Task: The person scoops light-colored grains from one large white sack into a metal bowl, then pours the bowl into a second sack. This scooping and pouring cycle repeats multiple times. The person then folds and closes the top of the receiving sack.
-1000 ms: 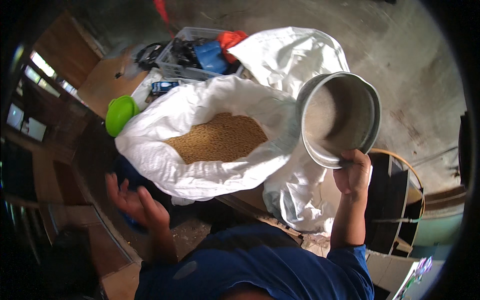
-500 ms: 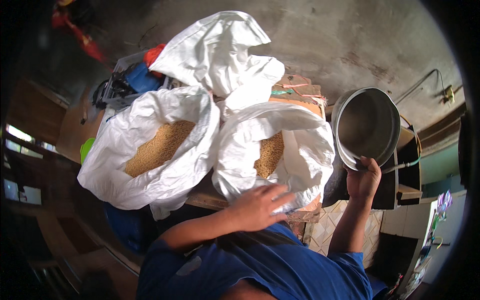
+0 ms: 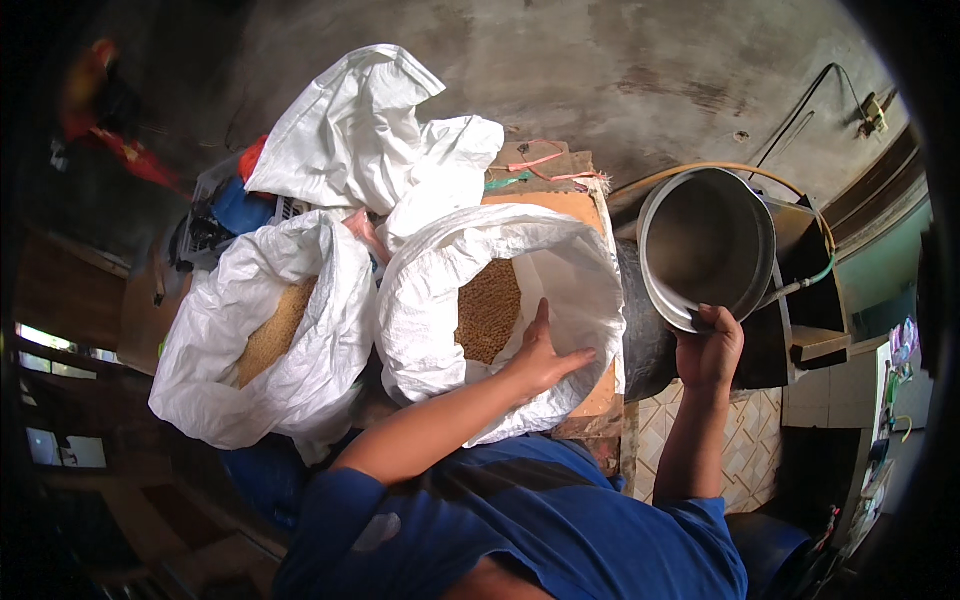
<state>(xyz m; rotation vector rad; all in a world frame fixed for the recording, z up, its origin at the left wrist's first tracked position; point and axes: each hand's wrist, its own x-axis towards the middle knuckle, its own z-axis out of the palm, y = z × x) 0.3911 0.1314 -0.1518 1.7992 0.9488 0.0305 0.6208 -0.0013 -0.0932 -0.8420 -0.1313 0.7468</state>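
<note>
My right hand (image 3: 710,350) grips the rim of a round grey metal pot (image 3: 705,245), tilted so its inside faces me. My left hand (image 3: 540,362) reaches into the mouth of the right white woven sack (image 3: 425,325). Its fingers are spread near the inner wall and hold nothing. Beside those fingers, tan beans or grains (image 3: 488,308) lie inside this sack. The left white sack (image 3: 195,385), its edge rolled open, contains paler tan grains (image 3: 275,335). Both hands are apart from that one.
Behind the sacks stands another white sack (image 3: 345,140), bunched up. A plastic crate (image 3: 205,205) with blue and dark things sits back left. An orange-to-green hose (image 3: 800,285) runs near dark shelving at right. Patterned tiles (image 3: 745,440) cover the floor.
My left hand has moved from the right sack's front edge into its mouth, fingers spreading. That sack's opening is wider and rounder. The view has shifted; my right hand still grips the pot.
</note>
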